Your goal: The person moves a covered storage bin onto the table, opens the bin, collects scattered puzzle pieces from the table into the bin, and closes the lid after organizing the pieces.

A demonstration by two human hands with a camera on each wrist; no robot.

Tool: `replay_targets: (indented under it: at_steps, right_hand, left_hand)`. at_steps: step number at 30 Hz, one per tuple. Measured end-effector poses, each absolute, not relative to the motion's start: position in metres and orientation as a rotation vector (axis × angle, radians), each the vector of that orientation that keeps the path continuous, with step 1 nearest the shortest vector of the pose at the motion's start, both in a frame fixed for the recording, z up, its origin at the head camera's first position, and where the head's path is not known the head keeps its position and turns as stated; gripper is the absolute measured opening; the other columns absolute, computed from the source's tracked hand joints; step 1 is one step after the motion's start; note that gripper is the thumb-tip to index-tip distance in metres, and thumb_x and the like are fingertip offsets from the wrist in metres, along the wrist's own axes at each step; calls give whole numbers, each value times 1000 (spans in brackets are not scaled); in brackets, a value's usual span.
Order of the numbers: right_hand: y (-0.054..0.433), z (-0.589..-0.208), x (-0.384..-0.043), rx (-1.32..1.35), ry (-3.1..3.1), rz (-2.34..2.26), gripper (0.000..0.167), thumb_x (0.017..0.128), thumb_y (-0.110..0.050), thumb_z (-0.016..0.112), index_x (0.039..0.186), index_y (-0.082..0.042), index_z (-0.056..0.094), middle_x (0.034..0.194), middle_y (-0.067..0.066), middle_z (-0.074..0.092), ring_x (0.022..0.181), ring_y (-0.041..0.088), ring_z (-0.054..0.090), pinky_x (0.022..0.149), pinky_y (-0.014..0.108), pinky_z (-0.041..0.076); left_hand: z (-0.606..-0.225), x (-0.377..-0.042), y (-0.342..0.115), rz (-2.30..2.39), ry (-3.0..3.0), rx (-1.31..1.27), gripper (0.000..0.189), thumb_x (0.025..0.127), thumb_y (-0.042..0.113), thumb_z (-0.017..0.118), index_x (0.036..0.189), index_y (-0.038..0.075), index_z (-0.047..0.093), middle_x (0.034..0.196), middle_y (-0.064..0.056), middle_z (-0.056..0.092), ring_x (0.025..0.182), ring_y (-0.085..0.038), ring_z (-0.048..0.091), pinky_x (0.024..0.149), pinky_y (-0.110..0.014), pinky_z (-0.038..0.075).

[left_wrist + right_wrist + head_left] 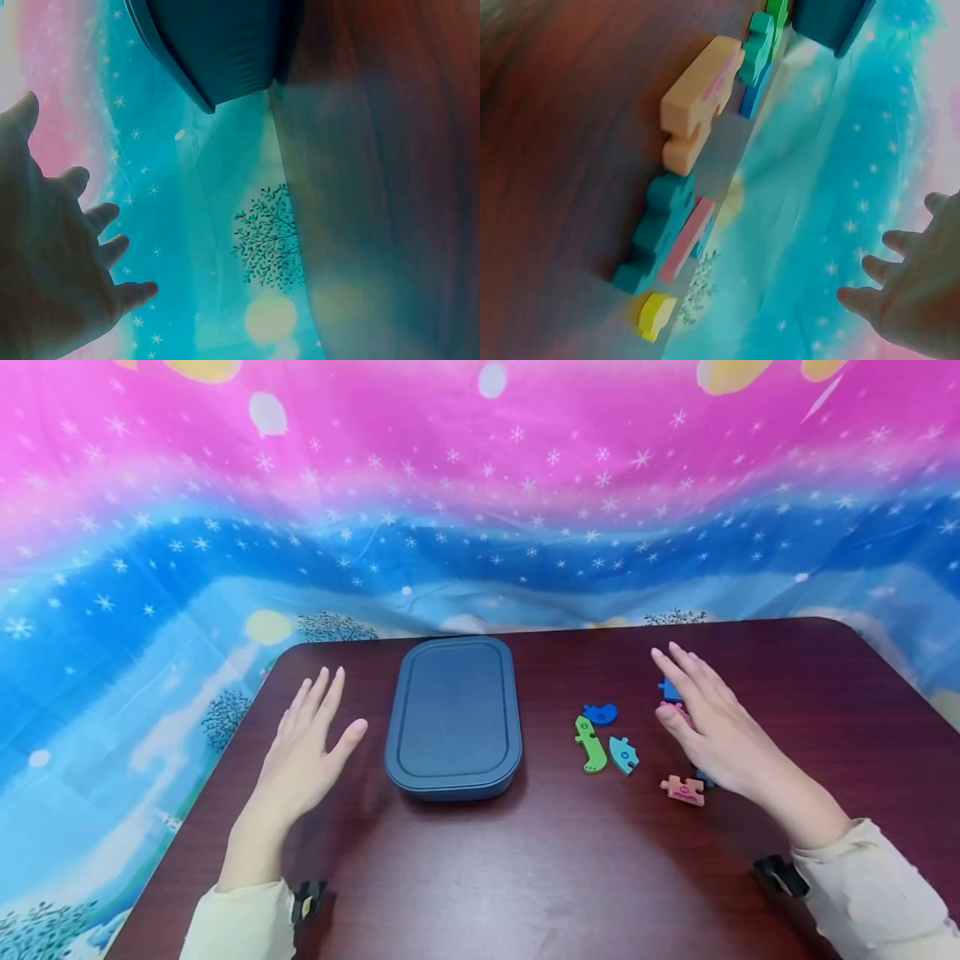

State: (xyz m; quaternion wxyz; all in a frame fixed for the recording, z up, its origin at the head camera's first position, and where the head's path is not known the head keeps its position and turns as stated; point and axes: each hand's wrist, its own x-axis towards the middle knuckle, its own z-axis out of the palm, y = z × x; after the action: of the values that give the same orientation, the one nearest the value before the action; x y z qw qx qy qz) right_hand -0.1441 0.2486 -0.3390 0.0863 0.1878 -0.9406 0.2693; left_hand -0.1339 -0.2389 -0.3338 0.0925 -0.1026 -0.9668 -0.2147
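Both hands hover over the table with fingers spread and nothing held. My left hand is to the left of a lidded dark blue-grey box, apart from it. Over the right side hangs my right hand, above a group of puzzle pieces that it partly hides. A green piece, a blue piece, a teal piece and an orange piece lie to its left. In the right wrist view a pink piece and a yellow piece also show.
The dark red-brown wooden table has a rounded far right corner. Behind and to the left hangs a pink and blue cloth with snowflakes, close against the table's edges.
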Motion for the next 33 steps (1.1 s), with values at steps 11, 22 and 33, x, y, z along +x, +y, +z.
replay_targets:
  at_steps: [11, 22, 33]
  right_hand:
    - [212, -334, -145, 722, -2700, 848, 63, 106, -38, 45, 160, -24, 18, 166, 6, 7, 150, 34, 1, 100, 79, 21]
    - [181, -337, -145, 766, -2727, 975, 64, 106, -35, 45, 161, -26, 14, 166, -1, 3, 151, 30, 2, 102, 75, 27]
    - [156, -343, -148, 773, -2671, 1288, 59, 107, -35, 42, 160, -28, 18, 164, 2, 17, 148, 31, 16, 109, 68, 22]
  left_hand:
    - [-331, -131, -238, -809, -2946, -272, 69, 103, 56, 38, 160, 33, 7, 166, 0, 9, 151, -30, 6, 102, -77, 20]
    - [-335, -131, -231, -935, -3000, -330, 64, 102, 57, 38, 158, 40, 11, 165, 4, 13, 151, -30, 11, 104, -76, 18]
    - [-337, -130, -227, -962, -3032, -259, 64, 101, 62, 36, 158, 38, 17, 163, -2, 24, 148, -34, 19, 105, -75, 19]
